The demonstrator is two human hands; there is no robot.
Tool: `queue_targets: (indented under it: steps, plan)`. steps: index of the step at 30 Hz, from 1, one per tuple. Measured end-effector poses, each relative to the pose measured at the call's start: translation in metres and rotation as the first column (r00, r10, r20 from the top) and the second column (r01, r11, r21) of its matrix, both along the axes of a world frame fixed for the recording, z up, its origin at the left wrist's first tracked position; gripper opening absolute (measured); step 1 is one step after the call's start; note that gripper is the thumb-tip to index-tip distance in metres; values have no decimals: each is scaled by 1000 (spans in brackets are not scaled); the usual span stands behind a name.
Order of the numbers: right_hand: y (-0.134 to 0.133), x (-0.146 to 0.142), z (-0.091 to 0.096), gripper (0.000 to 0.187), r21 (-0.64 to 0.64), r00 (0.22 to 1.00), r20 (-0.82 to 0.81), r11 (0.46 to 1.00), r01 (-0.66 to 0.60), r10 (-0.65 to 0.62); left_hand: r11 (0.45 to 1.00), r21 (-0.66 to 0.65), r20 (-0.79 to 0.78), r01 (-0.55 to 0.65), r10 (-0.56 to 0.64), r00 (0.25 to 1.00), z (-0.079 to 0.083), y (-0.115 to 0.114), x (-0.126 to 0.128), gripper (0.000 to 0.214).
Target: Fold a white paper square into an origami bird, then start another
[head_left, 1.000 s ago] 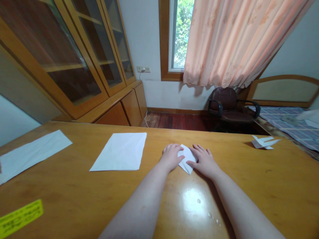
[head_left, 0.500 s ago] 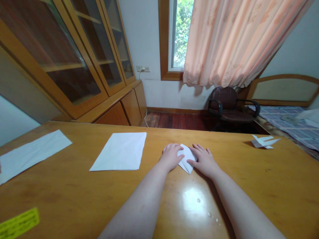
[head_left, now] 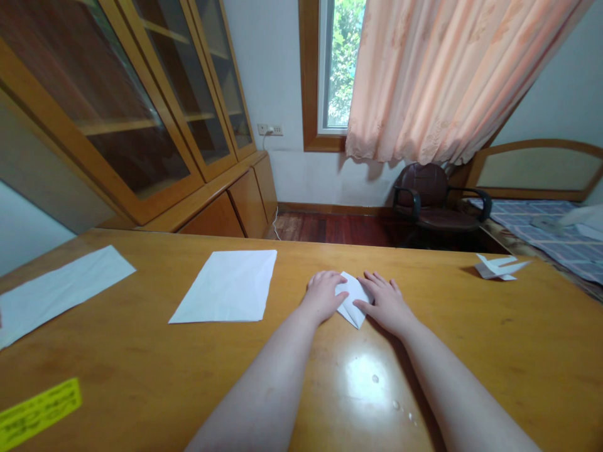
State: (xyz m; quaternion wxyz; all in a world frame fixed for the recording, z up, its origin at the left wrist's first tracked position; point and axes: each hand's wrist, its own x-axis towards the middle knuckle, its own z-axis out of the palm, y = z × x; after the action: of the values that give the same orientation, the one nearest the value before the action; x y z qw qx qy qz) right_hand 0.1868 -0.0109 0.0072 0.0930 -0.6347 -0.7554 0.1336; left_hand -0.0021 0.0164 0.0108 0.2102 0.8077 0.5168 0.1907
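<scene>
A small folded piece of white paper (head_left: 352, 301) lies on the wooden table (head_left: 141, 370), near its far middle. My left hand (head_left: 324, 295) rests on its left side with fingers curled and the thumb pressing the paper. My right hand (head_left: 386, 302) lies on its right side, fingers stretched flat, thumb on the paper. Both hands pin the paper to the table.
A flat white sheet (head_left: 228, 285) lies left of my hands, and a long white sheet (head_left: 61, 290) at the far left. A yellow label (head_left: 38, 414) sits near the front left. A folded paper figure (head_left: 499, 267) rests at the right. An office chair (head_left: 436, 198) stands beyond the table.
</scene>
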Motion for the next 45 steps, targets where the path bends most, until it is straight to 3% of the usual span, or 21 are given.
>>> queue_targets:
  steps: [45]
  plan:
    - [3,2,-8,56,41,1000,-21,999,13,-12,998,58,15,2,-3,1000,-9,3,0,30]
